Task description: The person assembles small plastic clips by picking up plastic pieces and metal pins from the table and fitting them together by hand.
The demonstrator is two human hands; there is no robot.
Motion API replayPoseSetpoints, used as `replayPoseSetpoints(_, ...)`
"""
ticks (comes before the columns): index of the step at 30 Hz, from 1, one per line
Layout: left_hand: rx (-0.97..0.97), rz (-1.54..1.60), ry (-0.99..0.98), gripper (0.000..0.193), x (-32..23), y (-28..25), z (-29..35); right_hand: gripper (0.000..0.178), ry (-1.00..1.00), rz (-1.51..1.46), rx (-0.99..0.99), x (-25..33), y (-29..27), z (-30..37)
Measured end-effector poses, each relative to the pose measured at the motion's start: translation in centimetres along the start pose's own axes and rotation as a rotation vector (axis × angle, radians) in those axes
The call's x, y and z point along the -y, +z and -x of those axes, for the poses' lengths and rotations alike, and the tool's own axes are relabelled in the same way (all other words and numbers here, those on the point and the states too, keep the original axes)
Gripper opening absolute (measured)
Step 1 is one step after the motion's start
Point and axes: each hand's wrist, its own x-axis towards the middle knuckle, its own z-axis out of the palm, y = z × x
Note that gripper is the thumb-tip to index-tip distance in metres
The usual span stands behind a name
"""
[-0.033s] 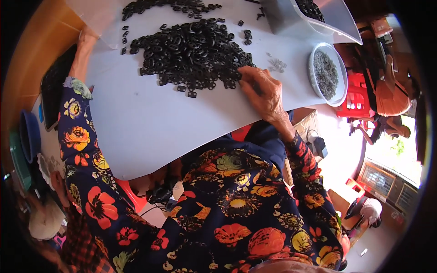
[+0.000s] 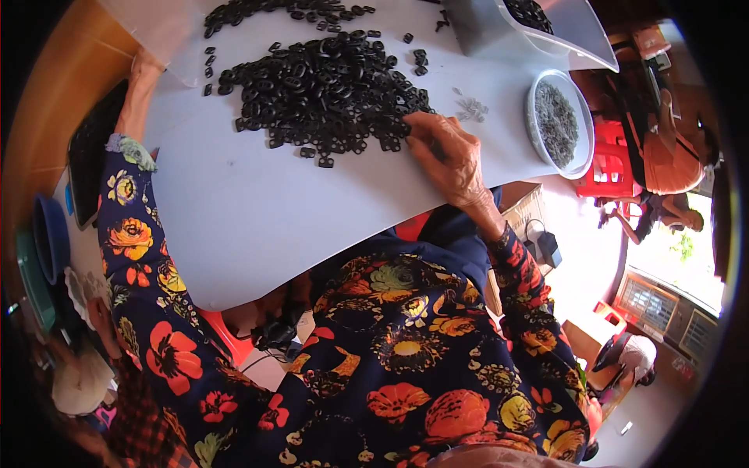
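Black parts pile (image 2: 320,90) at ten o'clock from right hand (image 2: 452,156), fingertips (image 2: 413,120) at edge; left hand (image 2: 148,61) farther; cannot tell either grip.

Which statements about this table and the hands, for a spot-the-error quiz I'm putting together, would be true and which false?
1. The right hand is at the edge of the large pile of black pieces. True.
2. The round bowl is filled with black pieces. False: it holds small greyish pieces.
3. A few loose pale pieces lie on the table between the right hand and the bowl. True.
4. The left hand lies on top of the large pile. False: it is apart from it, near the table's left edge.
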Motion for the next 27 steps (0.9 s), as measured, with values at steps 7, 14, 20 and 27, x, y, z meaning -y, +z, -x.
replayPoseSetpoints(7,-0.245,0.300,-0.137,0.029,-8.1,0.8,4.0,0.025,0.003,-0.022,-0.005,-0.6,-0.4,-0.1)
replayPoseSetpoints(14,-0.223,0.270,-0.164,0.029,-14.7,0.9,12.0,0.024,-0.050,-0.046,0.022,-0.5,-0.8,-0.2)
replayPoseSetpoints(20,-0.163,0.064,-0.195,0.026,-17.0,1.0,11.1,0.023,-0.100,-0.006,-0.010,-0.9,-0.4,0.0)
replayPoseSetpoints(27,-0.275,-0.010,-0.073,0.024,-18.2,4.4,11.7,0.023,-0.103,-0.016,0.010,-0.6,-0.6,-0.1)
